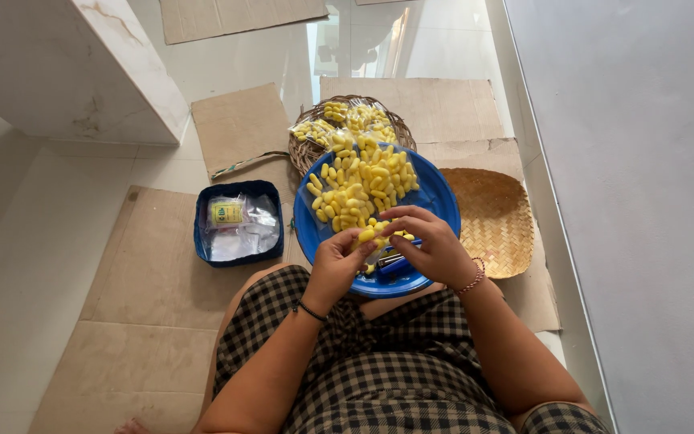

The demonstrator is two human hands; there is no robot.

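Left hand (337,264), fingers curled, pinching one small yellow piece (366,235) between thumb and fingertips; a dark band circles its wrist. Right hand (435,247), just beside the left and touching the same piece from above with bent fingers, wears a beaded bracelet at the wrist. Both hands rest over the near edge of a round blue plate (440,197), smooth and glossy, which sits on the lap of a person in checked shorts. Beyond the hands, the plate carries a heap of yellow pieces (359,186), oblong and capsule-like. Under the right hand lies a blue tool (396,264) with a metal part, its kind not clear. Beyond the plate, a round wicker basket (305,150) holds clear bags of the same yellow pieces (353,120). To the right of the hands lies a flat woven tray (493,215), tan and finely plaited. To the left of the hands stands a dark blue square box (238,223) holding clear plastic packets, one with a yellow label. Cardboard sheets (154,273) cover the pale tiled floor beneath all of this.
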